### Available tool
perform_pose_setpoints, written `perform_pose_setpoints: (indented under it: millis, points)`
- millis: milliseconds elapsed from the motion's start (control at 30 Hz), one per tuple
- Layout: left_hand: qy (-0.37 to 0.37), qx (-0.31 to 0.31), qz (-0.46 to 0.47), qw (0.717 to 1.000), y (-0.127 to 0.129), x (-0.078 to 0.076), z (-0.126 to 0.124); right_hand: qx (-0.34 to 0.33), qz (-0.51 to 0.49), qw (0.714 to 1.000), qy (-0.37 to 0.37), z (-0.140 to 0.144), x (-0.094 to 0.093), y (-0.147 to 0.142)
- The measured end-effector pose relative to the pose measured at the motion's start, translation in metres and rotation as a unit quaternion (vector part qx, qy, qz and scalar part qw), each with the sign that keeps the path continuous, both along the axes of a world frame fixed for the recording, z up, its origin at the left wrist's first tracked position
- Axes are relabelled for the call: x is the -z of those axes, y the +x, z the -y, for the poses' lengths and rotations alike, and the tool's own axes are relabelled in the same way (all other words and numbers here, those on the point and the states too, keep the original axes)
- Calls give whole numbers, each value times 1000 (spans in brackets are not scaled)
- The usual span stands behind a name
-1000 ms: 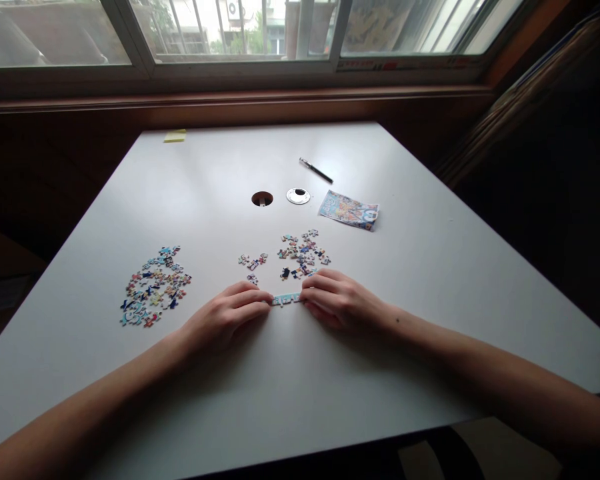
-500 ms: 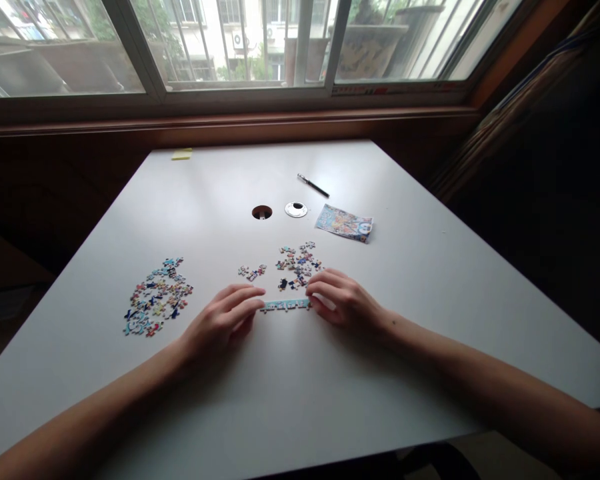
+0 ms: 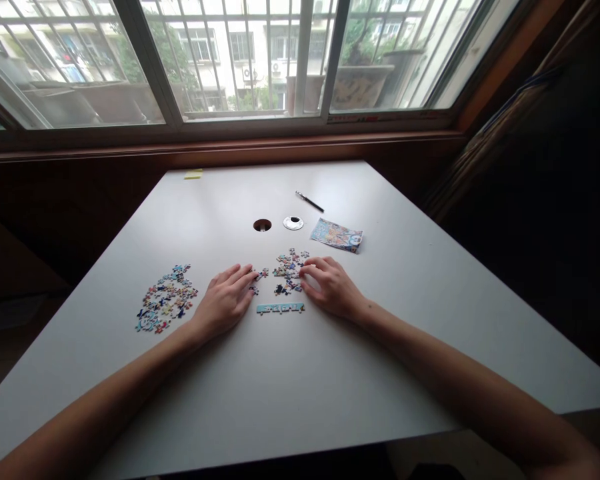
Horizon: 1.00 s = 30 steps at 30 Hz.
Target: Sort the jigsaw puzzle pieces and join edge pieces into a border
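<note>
A joined strip of light-blue jigsaw pieces [image 3: 280,308] lies flat on the white table, with neither hand on it. My left hand [image 3: 224,299] is open and palm down, its stretched fingers resting at a few loose jigsaw pieces [image 3: 263,273] and partly covering them. At the right edge of the middle pile of jigsaw pieces [image 3: 286,270] is my right hand [image 3: 331,283]. Its fingers are bent, with thumb and forefinger apart, and the fingertips touch or nearly touch the pile. No piece shows between them.
A larger pile of jigsaw pieces [image 3: 166,297] lies left of my left hand. Farther back are a printed picture sheet [image 3: 337,235], a black pen [image 3: 310,201], a metal ring cover [image 3: 293,223], a round table hole [image 3: 263,225] and a yellow sticky note [image 3: 193,174].
Both hands have left the ends of the blue strip and moved away from me. The left reaches the small group of pieces, the right the middle pile. The camera view has tilted up.
</note>
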<state>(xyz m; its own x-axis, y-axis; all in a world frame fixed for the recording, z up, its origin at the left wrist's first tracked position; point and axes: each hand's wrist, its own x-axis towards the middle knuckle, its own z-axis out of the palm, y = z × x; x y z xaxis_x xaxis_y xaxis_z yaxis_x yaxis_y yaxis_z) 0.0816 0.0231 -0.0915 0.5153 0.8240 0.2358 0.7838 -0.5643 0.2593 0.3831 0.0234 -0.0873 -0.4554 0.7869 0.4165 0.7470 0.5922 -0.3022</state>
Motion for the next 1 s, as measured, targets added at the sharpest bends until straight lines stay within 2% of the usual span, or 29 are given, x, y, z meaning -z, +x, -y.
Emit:
perform_pose_setpoints:
  millis: [167, 267, 333, 433, 633, 767, 867, 933, 1000]
  points:
    - [-48, 11, 1, 999, 21, -5, -22, -5, -9, 1000, -2, -1, -1, 0]
    - [-18, 4, 43, 999, 40, -12, -36, -5, -25, 1000, 1, -1, 1, 3]
    - [7, 33, 50, 998, 52, -19, -43, -6, -37, 999, 0, -1, 2, 6]
    - [-4, 90, 24, 996, 66, -28, -52, -7, -56, 998, -5, -2, 3, 9]
    - [-46, 101, 13, 994, 76, -32, -67, -9, -78, 997, -15, -2, 3, 11]
    - [-67, 104, 19, 992, 70, -39, -75, -11, -86, 996, -19, -3, 5, 11]
    - [-69, 97, 35, 992, 49, -46, -72, -11, -92, 995, -23, -3, 6, 13]
    - [-68, 86, 56, 992, 32, -44, -67, -11, -94, 995, -22, -4, 7, 13]
    - [-65, 70, 82, 992, 17, -37, -60, -10, -91, 996, -21, -4, 8, 12]
